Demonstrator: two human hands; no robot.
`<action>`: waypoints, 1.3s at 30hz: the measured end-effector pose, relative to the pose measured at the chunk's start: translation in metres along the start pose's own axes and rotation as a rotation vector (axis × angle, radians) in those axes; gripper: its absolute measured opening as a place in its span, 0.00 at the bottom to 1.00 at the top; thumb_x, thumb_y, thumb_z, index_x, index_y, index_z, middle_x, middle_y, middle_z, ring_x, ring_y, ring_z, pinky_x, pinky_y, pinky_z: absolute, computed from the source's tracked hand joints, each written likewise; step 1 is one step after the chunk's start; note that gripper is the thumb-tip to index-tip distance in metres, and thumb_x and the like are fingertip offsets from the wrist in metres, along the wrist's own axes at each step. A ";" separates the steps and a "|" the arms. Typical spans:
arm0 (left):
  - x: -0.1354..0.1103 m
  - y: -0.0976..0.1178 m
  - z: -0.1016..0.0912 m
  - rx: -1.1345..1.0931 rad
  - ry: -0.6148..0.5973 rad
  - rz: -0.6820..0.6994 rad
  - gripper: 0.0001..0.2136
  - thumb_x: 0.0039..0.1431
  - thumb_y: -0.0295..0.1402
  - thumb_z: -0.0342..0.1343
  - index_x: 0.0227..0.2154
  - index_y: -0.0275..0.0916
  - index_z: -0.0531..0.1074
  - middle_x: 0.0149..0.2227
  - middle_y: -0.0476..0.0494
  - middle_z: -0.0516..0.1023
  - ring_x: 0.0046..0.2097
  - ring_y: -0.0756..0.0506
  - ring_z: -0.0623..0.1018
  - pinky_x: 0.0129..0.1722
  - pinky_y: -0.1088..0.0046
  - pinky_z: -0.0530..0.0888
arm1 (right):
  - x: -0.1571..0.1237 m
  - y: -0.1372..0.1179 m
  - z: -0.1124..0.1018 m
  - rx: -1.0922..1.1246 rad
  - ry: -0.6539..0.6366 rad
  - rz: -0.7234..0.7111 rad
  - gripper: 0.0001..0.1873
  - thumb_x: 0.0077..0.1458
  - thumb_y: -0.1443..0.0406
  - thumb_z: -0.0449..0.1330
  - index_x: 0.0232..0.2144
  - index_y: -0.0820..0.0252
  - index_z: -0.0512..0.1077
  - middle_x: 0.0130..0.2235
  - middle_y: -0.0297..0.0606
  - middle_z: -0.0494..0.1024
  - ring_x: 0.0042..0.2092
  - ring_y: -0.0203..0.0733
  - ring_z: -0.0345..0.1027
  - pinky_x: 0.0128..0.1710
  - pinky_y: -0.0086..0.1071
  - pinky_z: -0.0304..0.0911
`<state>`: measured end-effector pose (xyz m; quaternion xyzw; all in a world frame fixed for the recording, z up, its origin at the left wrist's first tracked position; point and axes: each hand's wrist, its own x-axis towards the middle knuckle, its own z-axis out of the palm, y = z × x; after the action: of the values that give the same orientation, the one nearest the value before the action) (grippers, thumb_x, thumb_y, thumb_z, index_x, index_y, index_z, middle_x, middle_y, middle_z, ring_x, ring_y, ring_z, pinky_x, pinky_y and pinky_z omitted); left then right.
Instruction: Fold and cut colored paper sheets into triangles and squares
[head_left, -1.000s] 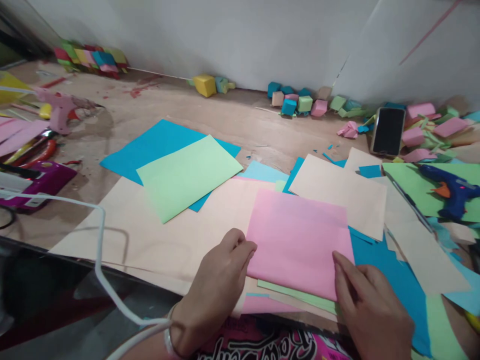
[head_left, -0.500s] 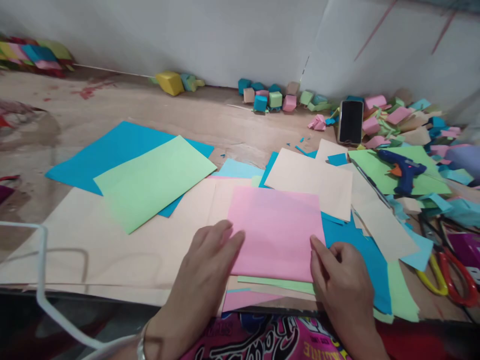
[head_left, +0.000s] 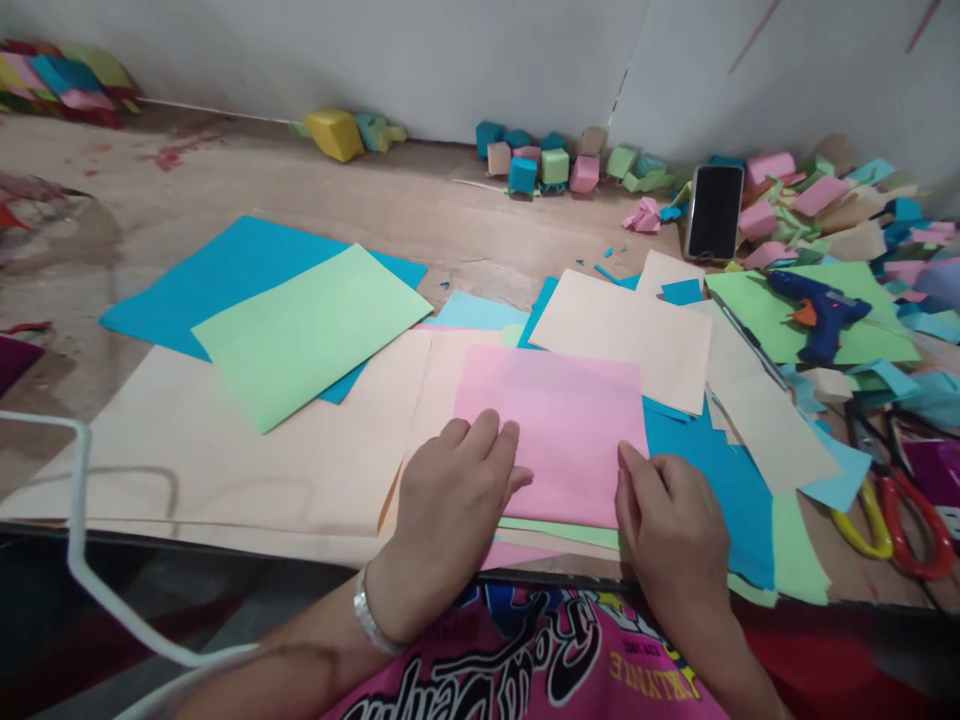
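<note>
A pink sheet of paper (head_left: 570,440) lies in front of me on a stack of other coloured papers. My left hand (head_left: 461,500) rests over its lower left part, fingers stretched out and thumb pointing right. At the right edge of the sheet, my right hand (head_left: 671,530) pinches the paper between thumb and curled fingers. A green sheet (head_left: 562,528) peeks out under the pink one's near edge. Behind it, folded cream paper (head_left: 622,330) overlaps blue sheets (head_left: 712,490).
To the left, a green sheet (head_left: 315,335) lies across blue paper (head_left: 247,260). On the right are a glue gun (head_left: 821,310), scissors (head_left: 911,520), a phone (head_left: 714,212) and a heap of paper scraps (head_left: 847,215). Small paper cubes (head_left: 555,167) line the wall.
My left hand has slid from the pink sheet's left edge rightward onto its surface. My right hand stays at the right edge. The whole view has shifted slightly.
</note>
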<state>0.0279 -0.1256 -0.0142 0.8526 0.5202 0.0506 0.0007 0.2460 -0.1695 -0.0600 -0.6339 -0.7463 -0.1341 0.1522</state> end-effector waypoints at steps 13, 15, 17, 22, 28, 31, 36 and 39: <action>-0.007 -0.006 0.004 0.000 -0.075 0.061 0.35 0.51 0.51 0.64 0.57 0.32 0.66 0.50 0.35 0.73 0.42 0.38 0.70 0.38 0.61 0.71 | 0.005 -0.012 -0.017 0.188 0.007 -0.258 0.15 0.62 0.70 0.57 0.51 0.61 0.72 0.34 0.40 0.74 0.36 0.40 0.62 0.33 0.35 0.52; -0.006 -0.005 0.004 0.003 -0.066 0.062 0.35 0.52 0.52 0.62 0.56 0.32 0.66 0.49 0.34 0.73 0.41 0.39 0.70 0.37 0.61 0.71 | 0.006 -0.019 -0.019 0.321 -0.008 -0.409 0.15 0.61 0.70 0.58 0.50 0.63 0.72 0.36 0.40 0.75 0.38 0.41 0.63 0.34 0.36 0.54; -0.005 -0.004 0.005 0.009 -0.064 0.061 0.35 0.53 0.53 0.61 0.56 0.32 0.66 0.49 0.34 0.73 0.41 0.38 0.70 0.37 0.61 0.71 | 0.005 -0.024 -0.020 0.368 -0.014 -0.493 0.14 0.61 0.71 0.58 0.49 0.67 0.72 0.37 0.42 0.76 0.39 0.42 0.64 0.35 0.37 0.56; -0.005 -0.005 0.006 0.021 -0.074 0.070 0.34 0.54 0.51 0.62 0.57 0.32 0.66 0.51 0.33 0.72 0.43 0.37 0.70 0.39 0.60 0.71 | -0.007 -0.009 -0.028 0.339 -0.072 -0.489 0.13 0.62 0.72 0.54 0.47 0.67 0.73 0.38 0.43 0.77 0.40 0.43 0.66 0.38 0.39 0.59; -0.005 -0.008 0.006 0.026 -0.081 0.084 0.34 0.53 0.51 0.62 0.57 0.32 0.67 0.51 0.33 0.72 0.44 0.36 0.71 0.40 0.59 0.71 | -0.038 0.043 -0.042 0.244 -0.078 -0.362 0.17 0.61 0.75 0.53 0.50 0.64 0.72 0.43 0.44 0.79 0.46 0.47 0.67 0.45 0.43 0.59; -0.004 -0.008 0.005 0.041 -0.084 0.087 0.33 0.53 0.50 0.62 0.56 0.32 0.67 0.50 0.33 0.73 0.44 0.36 0.72 0.41 0.59 0.71 | -0.050 0.059 -0.047 0.150 -0.031 -0.350 0.15 0.59 0.75 0.55 0.45 0.62 0.75 0.41 0.44 0.79 0.44 0.47 0.68 0.43 0.43 0.61; -0.004 -0.008 0.004 0.044 -0.079 0.094 0.32 0.55 0.49 0.62 0.56 0.31 0.67 0.49 0.33 0.73 0.44 0.36 0.71 0.41 0.58 0.72 | -0.044 0.041 -0.045 0.260 0.090 -0.251 0.15 0.57 0.75 0.57 0.43 0.59 0.76 0.41 0.43 0.80 0.46 0.46 0.71 0.45 0.42 0.65; -0.004 -0.004 0.003 0.015 -0.062 0.059 0.31 0.54 0.46 0.64 0.55 0.33 0.66 0.50 0.33 0.72 0.44 0.36 0.71 0.42 0.58 0.71 | -0.032 0.014 -0.034 0.351 -0.009 -0.343 0.19 0.60 0.74 0.54 0.52 0.64 0.72 0.50 0.47 0.78 0.53 0.48 0.69 0.50 0.44 0.67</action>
<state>0.0225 -0.1269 -0.0174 0.8687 0.4948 0.0202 0.0089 0.2669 -0.2092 -0.0417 -0.4621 -0.8556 -0.0234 0.2319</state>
